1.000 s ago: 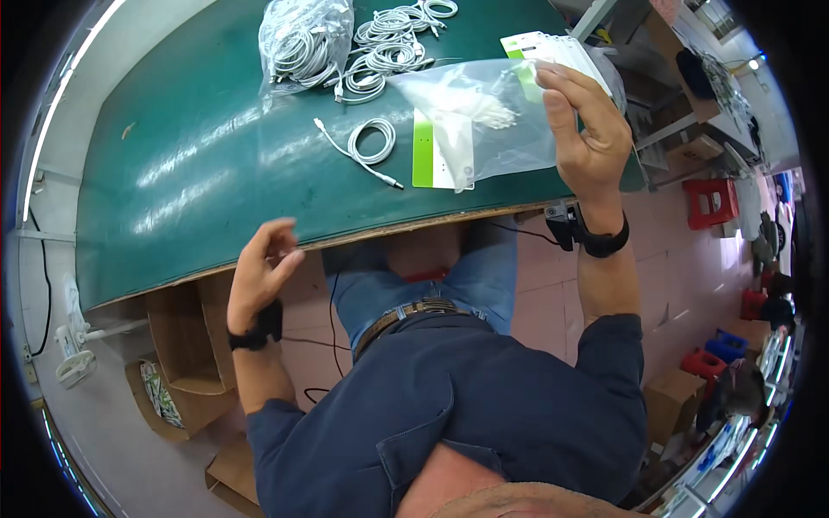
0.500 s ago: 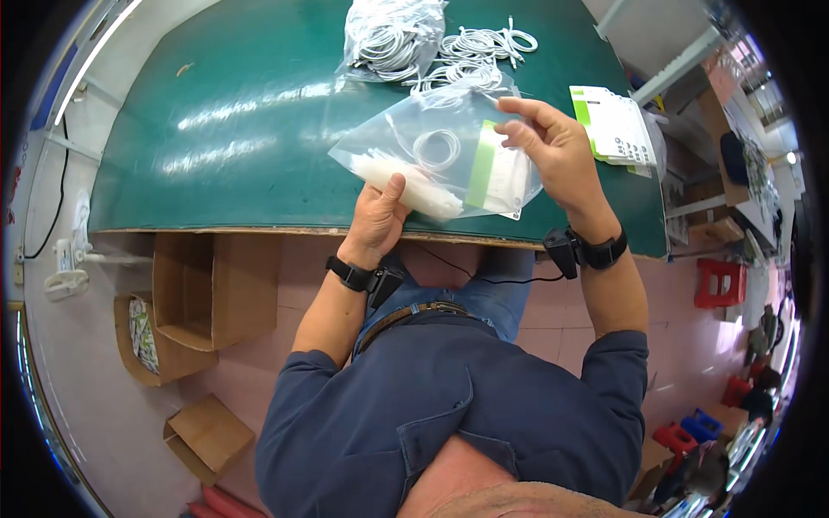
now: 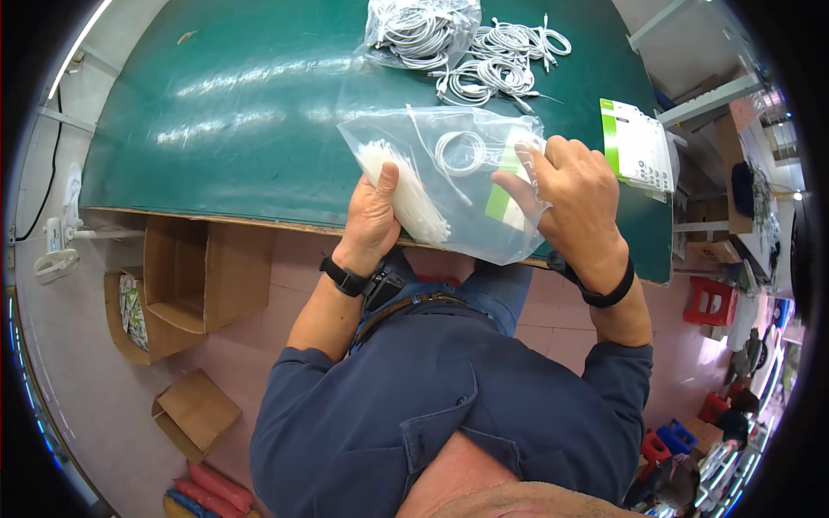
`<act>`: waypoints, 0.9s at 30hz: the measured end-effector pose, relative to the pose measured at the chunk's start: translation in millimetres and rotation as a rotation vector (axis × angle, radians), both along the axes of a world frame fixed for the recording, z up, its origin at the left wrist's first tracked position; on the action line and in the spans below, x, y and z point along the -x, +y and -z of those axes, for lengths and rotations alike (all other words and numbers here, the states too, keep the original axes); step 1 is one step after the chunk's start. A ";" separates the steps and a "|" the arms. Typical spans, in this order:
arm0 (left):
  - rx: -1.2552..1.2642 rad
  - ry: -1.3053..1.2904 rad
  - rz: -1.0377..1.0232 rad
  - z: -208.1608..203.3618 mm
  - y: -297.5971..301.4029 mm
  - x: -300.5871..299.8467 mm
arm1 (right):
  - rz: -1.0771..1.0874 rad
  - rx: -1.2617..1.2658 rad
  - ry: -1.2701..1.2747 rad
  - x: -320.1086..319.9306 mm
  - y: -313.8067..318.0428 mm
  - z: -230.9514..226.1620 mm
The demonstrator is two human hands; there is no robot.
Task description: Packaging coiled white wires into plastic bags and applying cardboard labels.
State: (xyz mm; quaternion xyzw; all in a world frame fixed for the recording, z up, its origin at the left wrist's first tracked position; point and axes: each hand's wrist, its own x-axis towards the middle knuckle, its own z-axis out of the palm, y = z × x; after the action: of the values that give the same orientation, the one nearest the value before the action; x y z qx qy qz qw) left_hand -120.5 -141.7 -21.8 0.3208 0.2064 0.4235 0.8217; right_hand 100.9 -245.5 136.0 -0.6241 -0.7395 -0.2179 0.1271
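A clear plastic bag lies over the front edge of the green table. Inside it are a bundle of white cable ties, a coiled white cable and a white-and-green card. My left hand grips the bag's left side over the cable ties, thumb on top. My right hand holds the bag's right side, fingers pressing on the card.
Loose coiled white cables and a bagged heap of cables lie at the table's far edge. A stack of white-and-green cards sits at the right. Open cardboard boxes stand on the floor at left.
My left hand rose from below the table edge and took hold of the bag. The bag came down from being held up in my right hand to the table's front edge.
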 end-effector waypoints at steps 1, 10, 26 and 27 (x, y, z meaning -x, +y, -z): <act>0.033 -0.004 -0.009 -3.1 0.4 -0.6 | -0.002 0.003 0.001 0.8 -0.1 1.0; 0.143 -0.003 -0.042 -8.9 0.6 0.9 | -0.116 0.232 0.062 2.6 -4.5 4.4; 0.034 0.018 -0.039 2.0 -22.2 -22.3 | -0.065 0.821 0.848 18.3 36.4 71.3; 0.022 0.024 -0.051 2.5 -22.9 -22.7 | -0.019 0.844 0.907 21.7 37.4 69.0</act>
State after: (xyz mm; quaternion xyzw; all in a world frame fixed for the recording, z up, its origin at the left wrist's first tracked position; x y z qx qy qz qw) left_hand -97.9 -164.6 -24.3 0.3115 0.2288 0.4381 0.8116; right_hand 79.2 -208.1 67.0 -0.6445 -0.6398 0.3814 0.1727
